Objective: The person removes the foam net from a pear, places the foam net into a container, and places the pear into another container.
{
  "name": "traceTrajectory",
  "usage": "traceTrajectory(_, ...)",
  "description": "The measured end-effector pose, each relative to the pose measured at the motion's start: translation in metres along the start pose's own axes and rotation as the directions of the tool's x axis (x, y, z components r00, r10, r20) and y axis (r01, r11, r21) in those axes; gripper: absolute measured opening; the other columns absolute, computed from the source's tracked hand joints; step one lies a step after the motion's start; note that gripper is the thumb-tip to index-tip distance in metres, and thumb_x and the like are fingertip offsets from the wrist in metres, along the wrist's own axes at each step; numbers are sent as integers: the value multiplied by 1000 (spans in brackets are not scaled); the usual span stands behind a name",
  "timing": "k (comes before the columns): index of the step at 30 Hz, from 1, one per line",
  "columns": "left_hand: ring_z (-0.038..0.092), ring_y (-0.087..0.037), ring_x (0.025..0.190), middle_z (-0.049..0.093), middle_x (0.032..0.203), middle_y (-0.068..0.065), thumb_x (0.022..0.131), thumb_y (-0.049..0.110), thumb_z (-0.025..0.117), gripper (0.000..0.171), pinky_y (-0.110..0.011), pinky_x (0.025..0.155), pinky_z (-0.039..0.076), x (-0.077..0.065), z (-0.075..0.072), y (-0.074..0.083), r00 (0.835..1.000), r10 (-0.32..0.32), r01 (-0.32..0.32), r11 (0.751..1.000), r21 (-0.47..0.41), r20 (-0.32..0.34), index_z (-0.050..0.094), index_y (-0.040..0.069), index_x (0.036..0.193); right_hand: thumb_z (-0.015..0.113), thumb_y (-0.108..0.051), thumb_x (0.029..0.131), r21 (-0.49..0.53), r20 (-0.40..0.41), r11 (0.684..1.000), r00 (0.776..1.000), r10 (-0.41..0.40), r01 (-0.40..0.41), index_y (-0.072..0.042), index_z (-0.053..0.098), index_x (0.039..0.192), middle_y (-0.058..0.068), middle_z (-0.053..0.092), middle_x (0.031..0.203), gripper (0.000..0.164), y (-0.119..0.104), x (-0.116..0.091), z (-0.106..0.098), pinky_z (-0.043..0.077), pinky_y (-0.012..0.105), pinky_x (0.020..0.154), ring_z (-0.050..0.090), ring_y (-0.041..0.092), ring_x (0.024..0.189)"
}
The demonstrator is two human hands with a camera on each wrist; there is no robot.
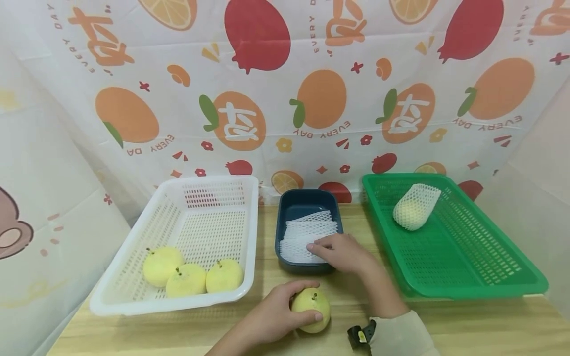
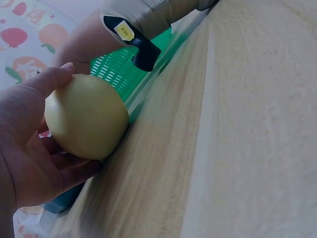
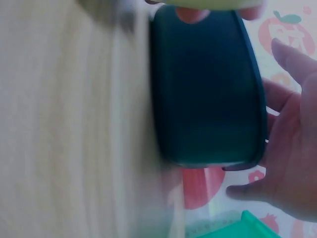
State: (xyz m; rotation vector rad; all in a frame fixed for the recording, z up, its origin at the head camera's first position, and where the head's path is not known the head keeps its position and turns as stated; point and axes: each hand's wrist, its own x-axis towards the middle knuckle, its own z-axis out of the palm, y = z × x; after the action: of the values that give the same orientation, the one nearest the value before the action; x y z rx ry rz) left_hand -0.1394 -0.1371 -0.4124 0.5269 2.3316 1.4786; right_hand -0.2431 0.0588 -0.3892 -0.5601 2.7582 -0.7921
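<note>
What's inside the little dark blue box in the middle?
The dark blue box has white foam nets in it, lying in overlapping layers. The right hand is over their near end, hiding a bit. Whatever is under the nets is covered, so I can't tell.

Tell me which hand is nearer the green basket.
Right. The right hand is left of the green basket, at the blue container; the left hand is farther left, gripping a yellow fruit.

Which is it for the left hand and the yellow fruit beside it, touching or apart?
Touching. Left wrist view: the left hand grips the yellow fruit, thumb over one side, fingers against another.
</note>
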Motion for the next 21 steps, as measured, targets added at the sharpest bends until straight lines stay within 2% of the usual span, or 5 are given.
traceTrajectory(3, 56, -11, 96, 63, 122, 1, 85, 40, 75, 57, -24, 78, 47, 0, -1, -2, 1000, -6, 6, 1000, -4, 4, 59, 15, 134, 58, -48, 96, 50, -56, 998, 998, -26, 29, -22, 75, 113, -7, 71, 113, 35, 2, -1, -6, 47, 46, 101, 62, 19, 112)
traceTrajectory(12, 56, -10, 96, 63, 121, 1, 86, 43, 73, 56, -24, 78, 47, 0, -1, -3, 1000, 8, -8, 1000, 5, 2, 59, 16, 134, 63, -29, 96, 123, -183, 980, 974, -135, 159, -16, 74, 113, -4, 72, 108, 23, -6, -14, -27, 52, 44, 94, 63, 18, 103)
traceTrajectory(14, 56, -10, 96, 63, 120, 2, 87, 44, 72, 55, -24, 78, 47, 0, 0, -3, 1000, 3, -3, 1000, 12, 0, 59, 17, 133, 64, -29, 96, 132, -156, 973, 973, -170, 191, -15, 74, 109, -5, 71, 102, 22, -10, -19, -32, 55, 37, 84, 62, 15, 94)
traceTrajectory(17, 56, -10, 96, 63, 119, 3, 88, 46, 70, 55, -24, 79, 47, 0, 0, -5, 1000, -1, 1, 1000, 24, -7, 59, 18, 134, 66, -33, 94, 152, -36, 960, 972, -232, 235, -19, 75, 101, -10, 70, 92, 19, -17, -25, -35, 53, 27, 75, 60, 10, 84)
traceTrajectory(21, 57, -9, 96, 64, 116, 5, 90, 47, 67, 54, -24, 80, 47, -1, 1, -7, 1000, 4, -3, 1000, 21, -11, 58, 19, 135, 72, -37, 89, 243, 162, 930, 934, -318, 275, -26, 76, 89, -13, 70, 81, 11, -27, -32, -34, 54, 25, 70, 62, 7, 75)
